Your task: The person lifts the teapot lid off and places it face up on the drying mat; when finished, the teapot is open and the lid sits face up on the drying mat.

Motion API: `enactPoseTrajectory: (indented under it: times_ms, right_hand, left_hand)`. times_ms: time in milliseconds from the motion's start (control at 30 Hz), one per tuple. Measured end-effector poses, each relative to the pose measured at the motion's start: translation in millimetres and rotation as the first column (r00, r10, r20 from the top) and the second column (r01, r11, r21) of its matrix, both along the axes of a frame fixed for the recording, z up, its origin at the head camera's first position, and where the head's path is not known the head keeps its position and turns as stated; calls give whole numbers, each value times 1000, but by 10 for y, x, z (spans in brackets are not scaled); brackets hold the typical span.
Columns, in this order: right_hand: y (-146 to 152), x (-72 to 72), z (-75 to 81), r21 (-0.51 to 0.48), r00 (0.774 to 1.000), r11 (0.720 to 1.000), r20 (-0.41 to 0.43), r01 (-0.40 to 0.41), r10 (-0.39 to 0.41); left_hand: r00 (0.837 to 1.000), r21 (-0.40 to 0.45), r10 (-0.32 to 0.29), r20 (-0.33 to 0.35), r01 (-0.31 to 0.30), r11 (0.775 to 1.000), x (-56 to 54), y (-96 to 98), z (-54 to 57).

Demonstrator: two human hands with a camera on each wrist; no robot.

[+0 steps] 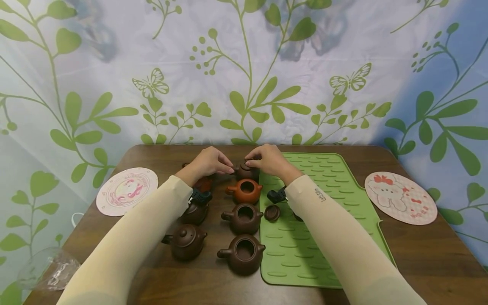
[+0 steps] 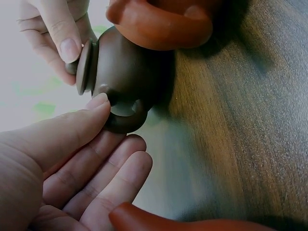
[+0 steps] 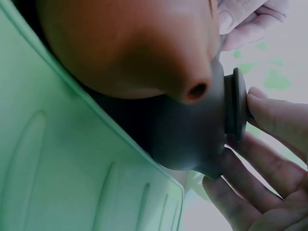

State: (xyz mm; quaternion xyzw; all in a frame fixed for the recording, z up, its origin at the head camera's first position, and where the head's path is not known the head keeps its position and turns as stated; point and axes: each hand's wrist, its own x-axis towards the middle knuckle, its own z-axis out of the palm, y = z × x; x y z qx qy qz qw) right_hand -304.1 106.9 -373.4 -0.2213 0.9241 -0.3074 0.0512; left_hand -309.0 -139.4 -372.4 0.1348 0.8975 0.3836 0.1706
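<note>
At the far end of the table, my left hand point(image 1: 209, 162) pinches the handle of a dark brown teapot point(image 2: 134, 67) between thumb and fingers. My right hand point(image 1: 272, 160) pinches the knob of its lid point(image 3: 240, 103) between thumb and finger. That lid is at the teapot's mouth; I cannot tell whether it sits fully down. In the right wrist view, other right fingers are by the dark teapot's spout. Just nearer stands an orange teapot point(image 1: 243, 195) without a lid, partly hiding the dark one in both wrist views.
Two lidless brown teapots point(image 1: 241, 228) stand nearer in the same row. To their left is another row with a lidded brown teapot point(image 1: 187, 248). A loose lid point(image 1: 272, 213) lies on the green mat point(image 1: 289, 271). Round mats point(image 1: 127, 190) flank the table; clear plastic point(image 1: 57, 271) is front left.
</note>
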Motion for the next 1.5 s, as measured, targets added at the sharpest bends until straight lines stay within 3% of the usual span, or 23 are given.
enactPoseTrajectory:
  times_ms: [367, 767, 1267, 1500]
  right_hand:
    - [33, 14, 47, -20, 999, 1000, -40, -21, 21]
    - [90, 57, 95, -36, 999, 999, -48, 11, -13]
    - [357, 148, 100, -157, 999, 987, 6, 36, -35]
    - [400, 185, 110, -180, 993, 983, 109, -21, 41]
  left_hand:
    - [1000, 15, -22, -14, 22, 1000, 7, -9, -1]
    - [1000, 4, -11, -19, 11, 1000, -7, -6, -14]
    - [999, -4, -29, -37, 29, 1000, 5, -7, -16]
    - [999, -19, -23, -37, 22, 1000, 7, -8, -24]
